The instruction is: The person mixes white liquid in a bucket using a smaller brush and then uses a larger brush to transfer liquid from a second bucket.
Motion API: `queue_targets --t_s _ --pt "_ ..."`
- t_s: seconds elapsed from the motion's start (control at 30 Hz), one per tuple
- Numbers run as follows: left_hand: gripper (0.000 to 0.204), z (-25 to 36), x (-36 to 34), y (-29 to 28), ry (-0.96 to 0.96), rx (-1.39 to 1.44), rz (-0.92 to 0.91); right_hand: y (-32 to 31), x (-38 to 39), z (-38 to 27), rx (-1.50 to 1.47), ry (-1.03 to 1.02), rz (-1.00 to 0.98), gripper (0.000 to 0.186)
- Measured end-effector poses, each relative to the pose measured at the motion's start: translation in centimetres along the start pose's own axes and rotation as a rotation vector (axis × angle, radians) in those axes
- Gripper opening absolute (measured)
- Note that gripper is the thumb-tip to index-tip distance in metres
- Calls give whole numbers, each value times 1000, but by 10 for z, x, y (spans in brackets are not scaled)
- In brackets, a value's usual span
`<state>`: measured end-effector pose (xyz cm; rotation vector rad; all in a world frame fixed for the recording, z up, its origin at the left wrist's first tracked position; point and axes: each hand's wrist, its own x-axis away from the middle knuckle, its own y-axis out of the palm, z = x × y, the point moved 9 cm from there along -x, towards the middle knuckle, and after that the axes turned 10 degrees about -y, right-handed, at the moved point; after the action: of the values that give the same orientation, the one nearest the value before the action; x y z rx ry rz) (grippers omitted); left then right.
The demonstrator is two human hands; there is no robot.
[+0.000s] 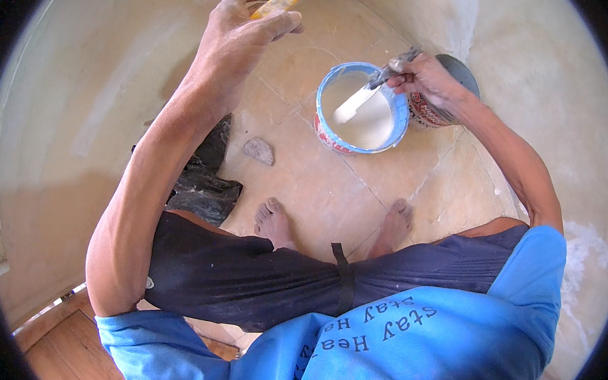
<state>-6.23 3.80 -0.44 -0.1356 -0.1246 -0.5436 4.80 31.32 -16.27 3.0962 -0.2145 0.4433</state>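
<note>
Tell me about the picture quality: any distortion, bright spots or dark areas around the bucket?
Head view: black corners frame the fisheye image; the edge of the pale beige wall bends at left; the creamy white paste in the blue-rimmed round bucket looks bright, the crumpled black sheeting dark.
</note>
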Motion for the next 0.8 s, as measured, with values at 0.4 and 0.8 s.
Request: queue_targets --t_s 0.4,0.8 --pt "45 2 3 2 -17 -30 18 11 9 -86 453 -297 -58 28" --pt "43 -1 1 4 -15 7 -17 18 18 -103 514 -332 -44 24"
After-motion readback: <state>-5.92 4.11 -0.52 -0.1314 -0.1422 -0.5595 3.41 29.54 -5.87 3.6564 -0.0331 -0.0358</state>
